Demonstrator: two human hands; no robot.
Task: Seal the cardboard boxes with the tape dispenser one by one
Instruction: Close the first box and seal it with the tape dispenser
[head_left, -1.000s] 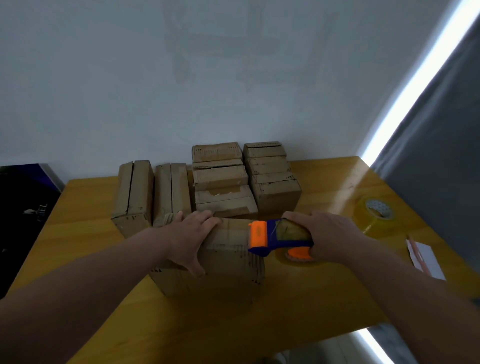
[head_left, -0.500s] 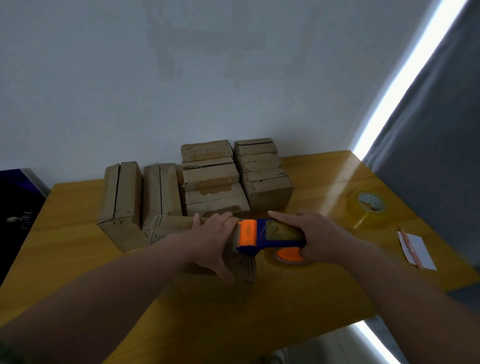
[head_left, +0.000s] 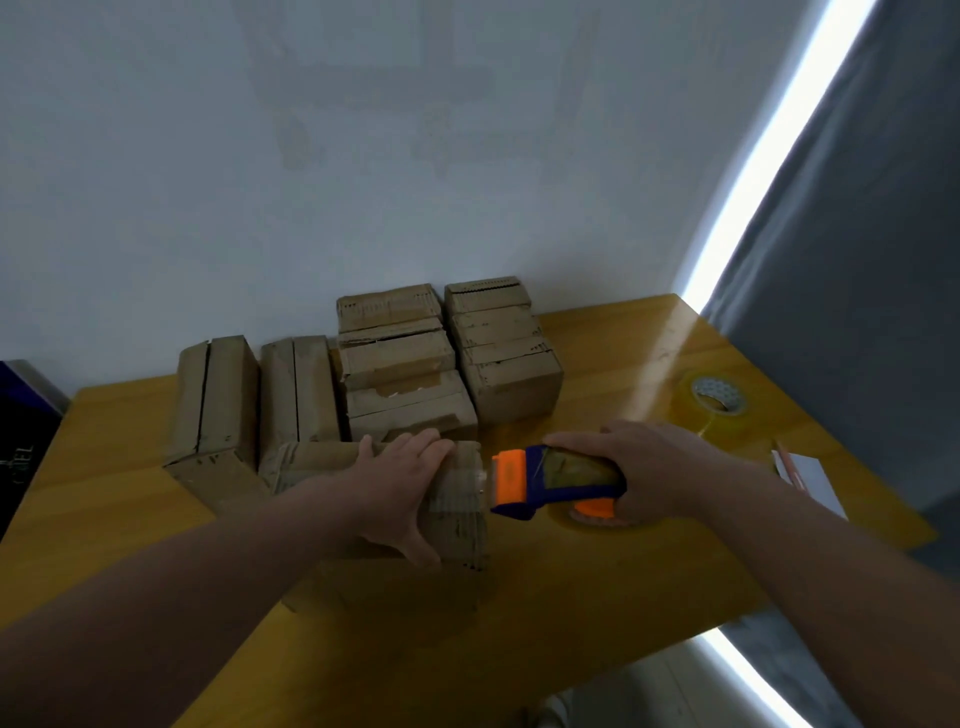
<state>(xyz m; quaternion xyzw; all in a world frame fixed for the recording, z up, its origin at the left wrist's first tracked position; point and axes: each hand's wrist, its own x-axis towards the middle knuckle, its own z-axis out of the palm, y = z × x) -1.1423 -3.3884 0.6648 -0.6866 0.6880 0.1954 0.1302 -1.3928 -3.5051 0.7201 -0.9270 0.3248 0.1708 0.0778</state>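
A brown cardboard box (head_left: 462, 499) lies on the wooden table (head_left: 571, 613) in front of me. My left hand (head_left: 402, 488) rests flat on its top, thumb over the near side, fingers spread. My right hand (head_left: 649, 470) grips a blue and orange tape dispenser (head_left: 550, 480) just off the box's right end. A short strip of clear tape runs from the dispenser's orange head onto the box's right edge.
Behind the box stand two upright cardboard boxes (head_left: 218, 410) on the left and two stacks of boxes (head_left: 447, 358) against the wall. A spare roll of clear tape (head_left: 719, 405) and a white card with a pen (head_left: 802, 475) lie at the table's right.
The dispenser has drawn back to the right, off the box's top to just past its right edge, trailing tape. My left hand stays on the box.
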